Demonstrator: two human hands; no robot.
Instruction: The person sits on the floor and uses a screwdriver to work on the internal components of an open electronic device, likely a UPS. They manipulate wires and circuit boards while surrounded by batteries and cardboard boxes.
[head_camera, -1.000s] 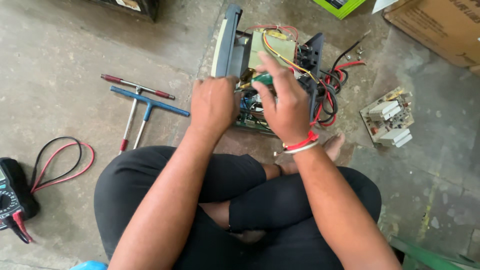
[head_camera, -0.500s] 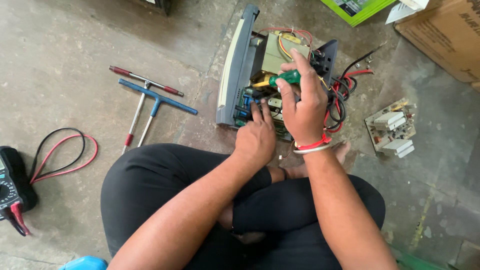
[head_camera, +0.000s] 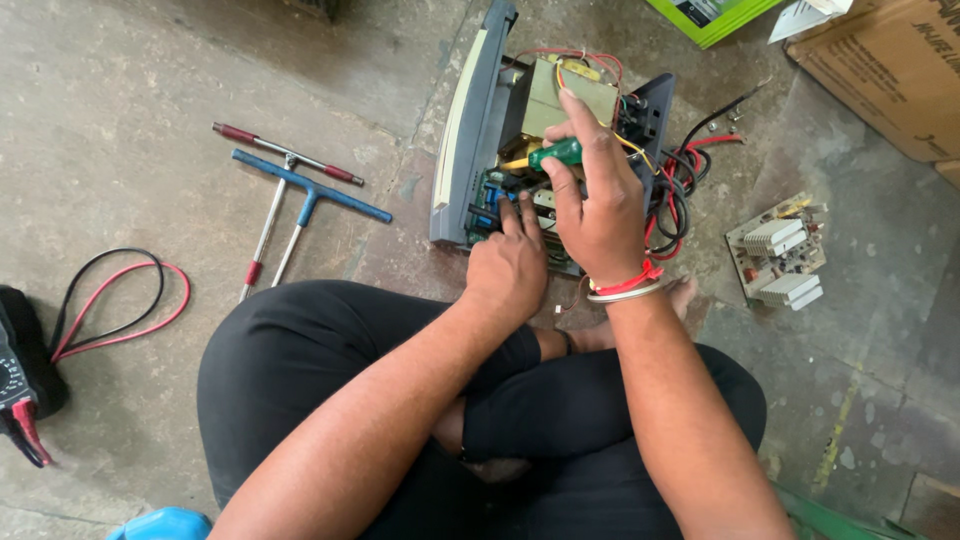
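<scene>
Opened grey plastic power unit (head_camera: 470, 130), with its yellow-wrapped transformer and tangle of red and black wires exposed, stands on the concrete floor (head_camera: 150, 100) just beyond my crossed legs. My right hand (head_camera: 600, 205) grips a green-handled screwdriver (head_camera: 548, 155) with its yellow shaft pointing left into the unit. My left hand (head_camera: 510, 265) holds nothing, its fingertips pressed on the blue board inside. Left of the unit lie a blue T-handle wrench (head_camera: 305, 195) and a red-tipped T-handle wrench (head_camera: 285, 160); a loose circuit board (head_camera: 780, 250) rests to the right.

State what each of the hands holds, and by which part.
Right hand grips a screwdriver by its green handle. Left hand holds nothing; its fingertips touch the opened device.
</scene>
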